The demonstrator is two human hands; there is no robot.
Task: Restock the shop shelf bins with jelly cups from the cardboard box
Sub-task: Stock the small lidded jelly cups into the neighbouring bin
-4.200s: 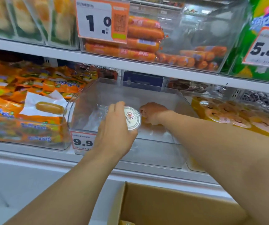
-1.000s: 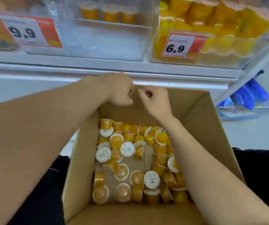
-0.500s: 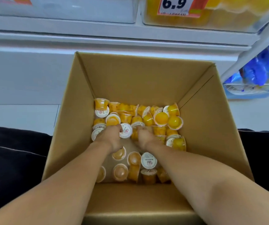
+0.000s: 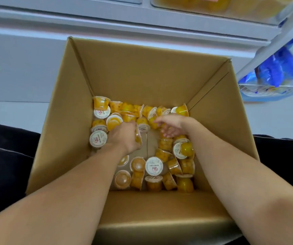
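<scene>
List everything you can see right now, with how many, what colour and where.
box: one, brown cardboard, open, centre of view on the floor.
jelly cups: dozens, too jumbled to count, yellow-orange with white lids, loose on the box bottom.
shelf: one, white, along the top edge.
bins: two partly seen, clear; the right one holds yellow goods.
blue packs: several, blue, in a white wire basket at far right.
floor: white, around the box.
dark clothing: black, both sides of the box.
left hand: one, in the box, gripping a cup.
right hand: one, in the box, fingers spread over the cups.
</scene>
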